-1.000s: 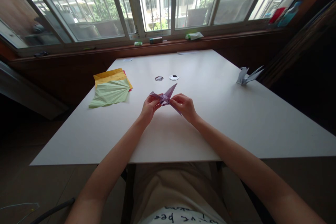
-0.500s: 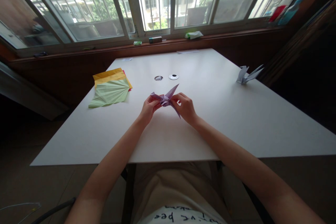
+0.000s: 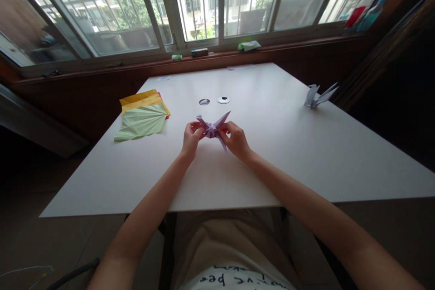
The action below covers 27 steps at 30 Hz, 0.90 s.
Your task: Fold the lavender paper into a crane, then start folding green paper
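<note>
Pinching purple crane (image 3: pixel 211 131) in fingers (image 3: pixel 234 126) of left hand (image 3: pixel 191 138) and right hand (image 3: pixel 238 140), one each side; forearms (image 3: pixel 152 206) angle in over near edge of worktop (image 3: pixel 295 145), crane well inside that edge.

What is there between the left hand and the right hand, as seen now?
The purple paper, pinched by the left hand and the right hand, as the head view shows.
</note>
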Tool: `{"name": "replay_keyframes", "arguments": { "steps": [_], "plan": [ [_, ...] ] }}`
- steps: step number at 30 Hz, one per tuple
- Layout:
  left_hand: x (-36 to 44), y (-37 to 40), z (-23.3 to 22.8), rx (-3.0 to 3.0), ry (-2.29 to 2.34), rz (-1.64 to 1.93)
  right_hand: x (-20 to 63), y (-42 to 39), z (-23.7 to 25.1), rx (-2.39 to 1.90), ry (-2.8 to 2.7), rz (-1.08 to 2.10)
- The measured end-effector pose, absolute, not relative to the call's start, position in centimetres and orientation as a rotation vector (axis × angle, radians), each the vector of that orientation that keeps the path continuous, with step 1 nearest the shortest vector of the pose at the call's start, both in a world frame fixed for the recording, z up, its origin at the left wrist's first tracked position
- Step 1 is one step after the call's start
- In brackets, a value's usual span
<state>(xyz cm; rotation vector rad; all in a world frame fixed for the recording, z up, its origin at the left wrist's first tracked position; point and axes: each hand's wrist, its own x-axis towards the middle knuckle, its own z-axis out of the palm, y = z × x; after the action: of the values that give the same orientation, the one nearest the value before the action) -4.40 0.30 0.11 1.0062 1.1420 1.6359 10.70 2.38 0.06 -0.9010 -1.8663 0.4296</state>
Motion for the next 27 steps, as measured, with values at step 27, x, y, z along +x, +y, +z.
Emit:
{"name": "replay_keyframes", "arguments": {
  "steps": [27],
  "plan": [
    [-1.5, -1.4, 0.3, 1.541, 1.296, 1.719, 10.2, 1.9, 0.3, -1.087, -1.604, 0.447]
  ]
}}
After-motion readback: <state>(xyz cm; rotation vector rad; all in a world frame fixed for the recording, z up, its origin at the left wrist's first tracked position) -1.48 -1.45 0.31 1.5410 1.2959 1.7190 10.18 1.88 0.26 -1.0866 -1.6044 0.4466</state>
